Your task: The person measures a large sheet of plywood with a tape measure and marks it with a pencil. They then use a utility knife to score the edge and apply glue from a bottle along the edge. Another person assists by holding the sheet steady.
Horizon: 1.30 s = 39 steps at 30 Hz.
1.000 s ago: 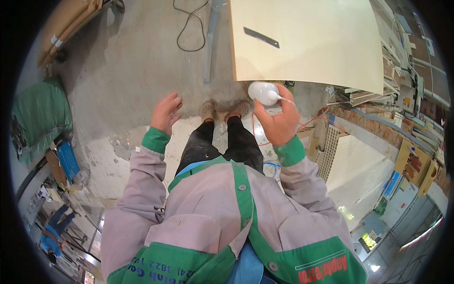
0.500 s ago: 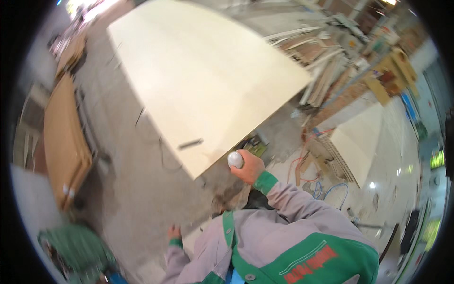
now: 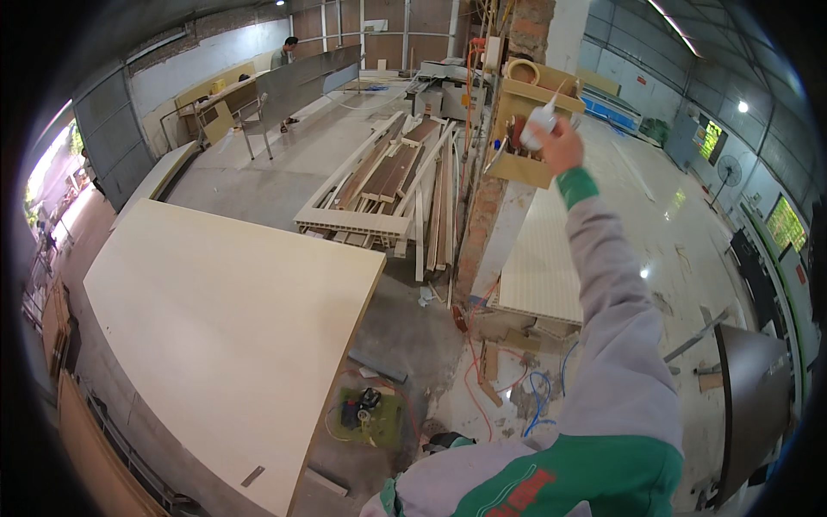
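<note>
Raised and stretched out far to the right, my right hand is closed around a white squeeze bottle with a thin pointed nozzle. The bottle is in front of a yellowish wooden rack on a brick pillar; whether it touches the rack I cannot tell. A ring-shaped roll of tape sits at the top of the rack, and reddish-brown items are partly hidden below. My left hand is out of view. To the left lies a large cream panel with a small flat grey strip near its close corner.
Long offcuts are piled beyond the panel. Below my right arm, a blue hose and an orange hose run over the floor. A green mat with tools lies beside the panel. Another person stands far back.
My right hand has risen from beside the panel's near corner to the rack, bottle still in it. The view has tilted up and turned right, and my left hand has dropped out of sight.
</note>
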Available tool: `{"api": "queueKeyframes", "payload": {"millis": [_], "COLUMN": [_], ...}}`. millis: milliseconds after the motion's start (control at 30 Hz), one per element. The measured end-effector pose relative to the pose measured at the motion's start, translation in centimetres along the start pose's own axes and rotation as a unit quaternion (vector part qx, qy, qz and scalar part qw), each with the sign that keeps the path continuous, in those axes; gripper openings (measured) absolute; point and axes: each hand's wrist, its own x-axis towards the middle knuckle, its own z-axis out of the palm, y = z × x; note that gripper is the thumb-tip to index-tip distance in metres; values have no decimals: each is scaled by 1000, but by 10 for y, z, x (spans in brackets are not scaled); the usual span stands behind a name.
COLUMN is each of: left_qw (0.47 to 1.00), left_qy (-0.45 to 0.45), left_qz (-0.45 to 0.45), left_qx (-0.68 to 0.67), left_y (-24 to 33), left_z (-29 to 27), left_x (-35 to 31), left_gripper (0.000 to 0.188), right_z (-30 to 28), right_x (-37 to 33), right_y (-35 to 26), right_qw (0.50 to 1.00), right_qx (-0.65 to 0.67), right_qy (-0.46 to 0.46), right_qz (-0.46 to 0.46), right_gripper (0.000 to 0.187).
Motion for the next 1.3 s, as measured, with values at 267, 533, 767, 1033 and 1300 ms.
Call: {"api": "queueKeyframes", "payload": {"millis": [267,533,767,1033,1300], "left_qw": [985,904,844,871,899], "left_qy": [123,188,181,188,70], "left_qz": [-109,-383,-446,-424,-386], "left_qx": [47,-7,236,159,194], "left_y": [26,-62,-92,-99,-141], "left_z": [-16,34,52,77,78], "left_x": [-43,-277,-242,-230,-243], "left_gripper": [46,40,29,37,29], "right_z": [25,114,132,136,248], "right_x": [271,310,297,267,-79], "right_y": [138,205,227,210,136], "right_qw": [956,931,912,912,995], "right_qx": [-216,-363,-405,-403,-2], "right_qy": [197,-13,-45,53,-50], "right_qz": [-30,9,52,-52,-91], "right_gripper": [64,63,62,61,55]}}
